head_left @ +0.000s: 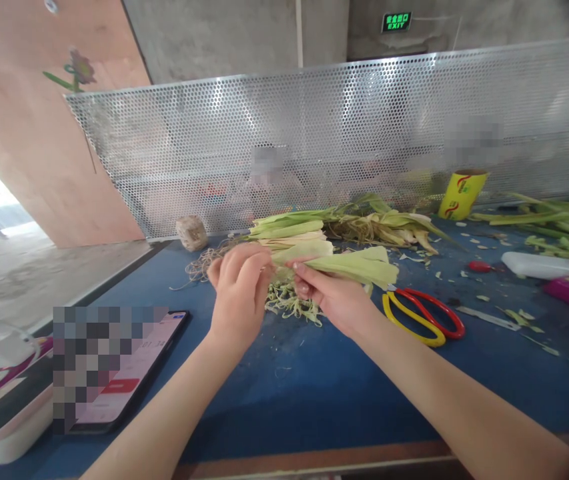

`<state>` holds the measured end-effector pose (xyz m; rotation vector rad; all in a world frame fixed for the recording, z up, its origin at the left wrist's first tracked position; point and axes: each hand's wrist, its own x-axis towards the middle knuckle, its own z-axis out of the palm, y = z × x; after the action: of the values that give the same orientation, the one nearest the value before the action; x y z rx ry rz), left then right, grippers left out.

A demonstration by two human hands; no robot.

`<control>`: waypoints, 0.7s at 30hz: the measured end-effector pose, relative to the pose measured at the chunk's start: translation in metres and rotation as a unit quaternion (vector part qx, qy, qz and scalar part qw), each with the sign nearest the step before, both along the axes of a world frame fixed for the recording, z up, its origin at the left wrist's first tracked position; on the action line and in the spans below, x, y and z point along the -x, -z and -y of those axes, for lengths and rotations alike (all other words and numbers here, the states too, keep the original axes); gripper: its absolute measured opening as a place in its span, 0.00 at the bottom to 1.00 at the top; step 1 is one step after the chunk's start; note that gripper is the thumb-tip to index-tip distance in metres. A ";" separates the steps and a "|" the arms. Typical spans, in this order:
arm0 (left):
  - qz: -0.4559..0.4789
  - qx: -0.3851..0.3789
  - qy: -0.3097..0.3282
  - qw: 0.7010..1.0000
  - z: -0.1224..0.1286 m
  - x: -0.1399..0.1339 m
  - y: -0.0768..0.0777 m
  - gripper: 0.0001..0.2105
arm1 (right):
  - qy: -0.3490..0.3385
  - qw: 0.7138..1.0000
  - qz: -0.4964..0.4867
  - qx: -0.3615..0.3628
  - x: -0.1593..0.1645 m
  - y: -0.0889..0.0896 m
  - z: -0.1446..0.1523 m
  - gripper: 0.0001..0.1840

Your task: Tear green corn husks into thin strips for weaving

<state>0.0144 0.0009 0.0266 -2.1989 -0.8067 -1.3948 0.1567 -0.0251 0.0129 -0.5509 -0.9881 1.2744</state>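
A pale green corn husk (367, 265), flared at its right end, is pinched between the thumb and fingers of my right hand (337, 300). To its left, my left hand (239, 287) is closed with the fingers curled together beside the husk's narrow end; what lies between its fingertips is hidden. Just beyond both hands lie more flattened husks (289, 227). Below the fingers is a small heap of curly green shreds (291, 303). Scissors (447, 323) with one red and one yellow handle rest by my right wrist. Tangled twine (209, 261) lies behind my left hand.
A blue-topped table (274, 393) bears a phone (159, 360) at left, a twine roll (191, 232), a yellow tube (463, 195) and a white glue gun-like tool (544, 265). Dried stalks (389, 230) and green leaves (564, 220) lie before a perforated metal screen (314, 133).
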 end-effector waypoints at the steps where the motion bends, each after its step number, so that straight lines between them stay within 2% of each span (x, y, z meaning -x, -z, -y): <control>1: -0.006 -0.012 -0.016 1.000 -0.001 0.000 -0.002 0.04 | 0.011 1.000 0.023 -0.011 0.000 0.002 -0.001 0.07; 3: -0.026 -0.017 -0.026 0.999 -0.001 0.001 -0.004 0.05 | 0.024 0.997 0.065 -0.022 -0.001 0.006 -0.003 0.07; 6: -0.051 0.035 -0.003 0.998 0.003 0.002 -0.004 0.06 | 0.030 0.994 0.102 -0.015 -0.001 0.009 -0.004 0.09; 11: -0.038 0.135 0.014 0.990 0.012 -0.001 -0.003 0.05 | 0.047 0.996 0.079 0.010 0.000 0.006 -0.001 0.10; 16: -0.066 0.071 0.064 0.993 0.012 -0.004 -0.001 0.03 | 0.057 0.997 0.041 0.038 0.003 0.001 0.004 0.10; 19: -0.039 0.076 0.058 0.995 0.013 -0.004 0.000 0.04 | 0.043 0.998 0.054 0.014 0.003 -0.003 0.008 0.10; 21: -0.024 0.091 0.053 0.994 0.015 -0.003 0.000 0.05 | 0.027 0.995 0.099 -0.015 0.001 -0.004 0.009 0.12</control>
<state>0.0175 -0.0137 0.0266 -2.4368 -0.8390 -1.3586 0.1553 -0.0344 0.0174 -0.6853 -1.1475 1.1715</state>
